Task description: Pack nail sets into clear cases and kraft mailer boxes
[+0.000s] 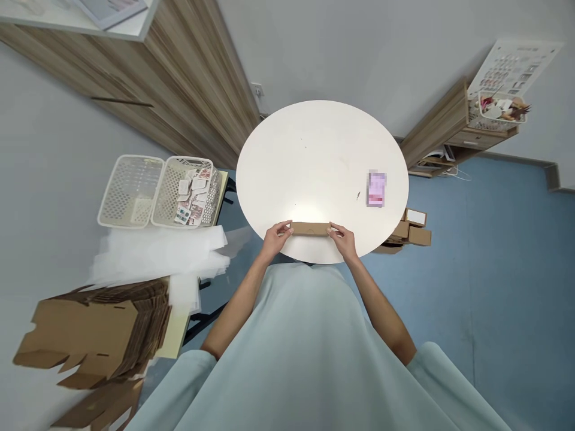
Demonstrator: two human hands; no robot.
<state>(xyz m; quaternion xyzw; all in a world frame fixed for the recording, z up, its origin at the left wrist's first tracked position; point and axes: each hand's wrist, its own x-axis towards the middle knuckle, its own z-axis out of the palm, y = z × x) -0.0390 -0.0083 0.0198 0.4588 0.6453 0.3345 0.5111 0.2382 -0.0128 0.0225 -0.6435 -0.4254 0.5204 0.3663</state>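
Observation:
A small brown cardboard box (309, 229) lies near the front edge of the round white table (309, 161), its long side facing me. My left hand (275, 238) grips the box's left end between thumb and fingers. At the opposite end, my right hand (343, 240) holds it the same way. The box looks closed, and a small semicircular notch marks its near face. On the table to the right lies a pinkish-purple item (376, 189), blurred out.
Left of the table stand white baskets (130, 191), one holding small packets (193, 194). Nearer are white foam sheets (157, 254) and a stack of flat cardboard (90, 329). Several small boxes (417, 230) sit below the table's right side. A wooden cabinet (449, 129) stands far right.

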